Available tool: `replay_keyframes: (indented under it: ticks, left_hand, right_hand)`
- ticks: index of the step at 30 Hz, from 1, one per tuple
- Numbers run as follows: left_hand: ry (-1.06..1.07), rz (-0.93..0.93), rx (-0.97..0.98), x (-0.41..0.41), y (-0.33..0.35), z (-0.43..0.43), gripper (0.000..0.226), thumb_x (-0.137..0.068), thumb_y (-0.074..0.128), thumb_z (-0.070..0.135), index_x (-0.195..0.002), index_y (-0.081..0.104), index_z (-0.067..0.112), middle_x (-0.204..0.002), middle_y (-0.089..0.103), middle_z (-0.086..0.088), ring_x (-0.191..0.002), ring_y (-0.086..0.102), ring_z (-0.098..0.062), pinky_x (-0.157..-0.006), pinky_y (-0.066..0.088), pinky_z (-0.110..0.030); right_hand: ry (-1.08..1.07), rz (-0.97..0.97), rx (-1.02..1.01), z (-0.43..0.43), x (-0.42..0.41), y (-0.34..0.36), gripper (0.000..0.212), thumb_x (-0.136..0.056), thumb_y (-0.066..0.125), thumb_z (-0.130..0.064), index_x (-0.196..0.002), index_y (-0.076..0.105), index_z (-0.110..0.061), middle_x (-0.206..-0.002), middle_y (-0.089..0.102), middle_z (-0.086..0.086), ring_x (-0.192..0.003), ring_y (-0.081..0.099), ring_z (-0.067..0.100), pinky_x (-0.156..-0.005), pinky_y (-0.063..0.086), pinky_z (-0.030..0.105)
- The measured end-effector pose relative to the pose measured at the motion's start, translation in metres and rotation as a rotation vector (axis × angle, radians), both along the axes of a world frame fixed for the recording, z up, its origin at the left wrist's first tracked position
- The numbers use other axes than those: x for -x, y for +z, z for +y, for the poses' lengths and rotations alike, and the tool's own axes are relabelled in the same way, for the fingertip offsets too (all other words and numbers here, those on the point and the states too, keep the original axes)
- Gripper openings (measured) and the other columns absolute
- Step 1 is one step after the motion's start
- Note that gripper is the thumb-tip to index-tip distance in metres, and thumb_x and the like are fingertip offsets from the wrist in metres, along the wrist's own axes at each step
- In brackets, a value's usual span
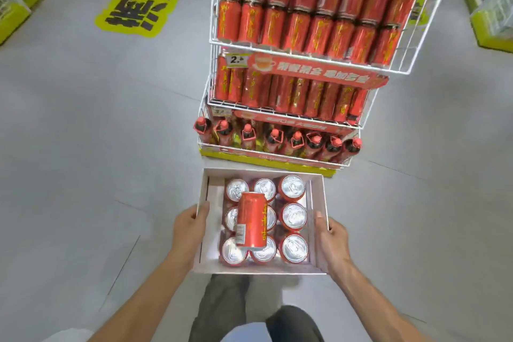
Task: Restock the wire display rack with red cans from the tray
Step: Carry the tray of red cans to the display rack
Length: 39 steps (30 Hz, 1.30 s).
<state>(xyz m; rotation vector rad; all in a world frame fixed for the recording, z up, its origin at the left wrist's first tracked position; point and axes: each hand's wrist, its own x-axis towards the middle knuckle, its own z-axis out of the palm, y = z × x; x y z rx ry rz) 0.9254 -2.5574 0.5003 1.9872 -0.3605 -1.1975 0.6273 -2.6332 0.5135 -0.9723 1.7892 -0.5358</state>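
Note:
I hold a white cardboard tray [319, 197] in front of the rack, my left hand [190, 226] gripping its left wall and my right hand [331, 240] its right wall. Several red cans stand upright in the tray, silver tops up [293, 248]. One red can [252, 219] lies on its side across the tops of the others. The white wire display rack [427, 36] rises just beyond the tray, its upper shelves packed with rows of red cans [319, 11]. The lowest shelf holds red-capped bottles [274, 139].
A grey floor surrounds the rack. A yellow floor sticker [144, 0] with black characters lies at the upper left. Green-based displays stand at the far left [14, 8] and far right [491, 22]. My legs [249, 311] are below the tray.

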Motion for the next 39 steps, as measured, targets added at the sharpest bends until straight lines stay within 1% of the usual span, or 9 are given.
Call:
replay_keyframes:
  ticks: [9, 12, 15, 19, 22, 27, 32, 35, 39]
  left_hand:
    - [0.022, -0.049, 0.031, -0.034, -0.229, -0.104, 0.049, -0.102, 0.06, 0.035, -0.08, 0.06, -0.009, -0.073, 0.054, -0.011, -0.068, 0.049, -0.021, -0.064, 0.04, -0.032]
    - [0.021, -0.049, 0.019, -0.042, -0.338, -0.117, 0.056, -0.092, 0.062, 0.049, -0.077, 0.056, -0.005, -0.076, 0.047, -0.006, -0.072, 0.044, -0.018, -0.07, 0.036, -0.033]
    - [-0.02, -0.077, 0.024, -0.047, -0.441, -0.132, 0.041, -0.085, 0.061, 0.053, -0.075, 0.055, 0.014, -0.077, 0.044, -0.004, -0.073, 0.04, -0.019, -0.07, 0.032, -0.036]
    - [-0.065, -0.052, 0.043, -0.048, -0.55, -0.156, 0.034, -0.085, 0.065, 0.049, -0.079, 0.059, 0.016, -0.077, 0.048, -0.005, -0.073, 0.046, -0.02, -0.071, 0.036, -0.035]
    - [-0.077, -0.04, 0.077, -0.049, -0.606, -0.176, 0.029, -0.094, 0.067, 0.035, -0.078, 0.058, 0.013, -0.076, 0.048, -0.008, -0.072, 0.046, -0.022, -0.07, 0.037, -0.034]
    - [-0.058, -0.063, 0.08, -0.044, -0.648, -0.19, 0.035, -0.1, 0.063, 0.029, -0.074, 0.057, 0.006, -0.075, 0.045, -0.01, -0.072, 0.041, -0.021, -0.059, 0.029, -0.03]
    - [-0.022, -0.094, 0.055, -0.04, -0.661, -0.201, 0.032, -0.099, 0.063, 0.028, -0.075, 0.055, 0.009, -0.075, 0.045, -0.009, -0.072, 0.04, -0.022, -0.063, 0.031, -0.031]
    - [-0.02, -0.113, 0.051, -0.039, -0.658, -0.218, 0.03, -0.099, 0.062, 0.026, -0.076, 0.057, 0.008, -0.074, 0.046, -0.011, -0.071, 0.041, -0.023, -0.064, 0.034, -0.032]
    - [-0.051, -0.19, 0.037, -0.038, -0.655, -0.246, 0.033, -0.099, 0.06, 0.026, -0.076, 0.064, 0.003, -0.073, 0.057, -0.015, -0.068, 0.052, -0.024, -0.063, 0.04, -0.032]
  right_hand:
    - [-0.013, -0.01, 0.036, -0.101, -0.038, -0.244, 0.048, -0.099, 0.054, -0.049, -0.085, 0.071, -0.007, -0.079, 0.074, 0.013, -0.074, 0.067, 0.024, -0.076, 0.06, 0.049]
    - [-0.01, -0.018, 0.063, -0.114, -0.039, -0.354, 0.041, -0.105, 0.053, -0.036, -0.087, 0.072, -0.005, -0.077, 0.074, 0.011, -0.071, 0.067, 0.02, -0.075, 0.059, 0.04]
    - [-0.01, -0.015, 0.047, -0.121, -0.039, -0.455, 0.037, -0.106, 0.052, -0.032, -0.09, 0.073, -0.007, -0.077, 0.073, 0.006, -0.073, 0.068, 0.014, -0.07, 0.055, 0.028]
    - [-0.032, -0.002, 0.028, -0.135, -0.039, -0.564, 0.033, -0.105, 0.053, -0.028, -0.089, 0.073, -0.008, -0.087, 0.076, 0.018, -0.082, 0.071, 0.029, -0.08, 0.057, 0.037]
    - [-0.069, 0.021, 0.07, -0.144, -0.04, -0.621, 0.033, -0.104, 0.055, -0.029, -0.088, 0.075, -0.007, -0.089, 0.079, 0.012, -0.088, 0.075, 0.033, -0.085, 0.062, 0.047]
    - [-0.08, 0.035, 0.074, -0.155, -0.039, -0.669, 0.047, -0.096, 0.054, -0.045, -0.092, 0.069, -0.001, -0.091, 0.074, 0.025, -0.087, 0.072, 0.044, -0.083, 0.06, 0.059]
    - [-0.043, 0.061, 0.105, -0.172, -0.04, -0.678, 0.055, -0.099, 0.053, -0.047, -0.092, 0.064, 0.006, -0.086, 0.07, 0.027, -0.072, 0.063, 0.033, -0.073, 0.057, 0.041]
    - [-0.035, 0.071, 0.103, -0.185, -0.043, -0.677, 0.055, -0.097, 0.05, -0.051, -0.093, 0.067, 0.001, -0.092, 0.074, 0.022, -0.081, 0.068, 0.029, -0.086, 0.058, 0.048]
    - [-0.048, 0.082, 0.101, -0.213, -0.047, -0.671, 0.04, -0.104, 0.052, -0.038, -0.093, 0.075, -0.008, -0.094, 0.077, 0.013, -0.098, 0.071, 0.034, -0.09, 0.057, 0.045]
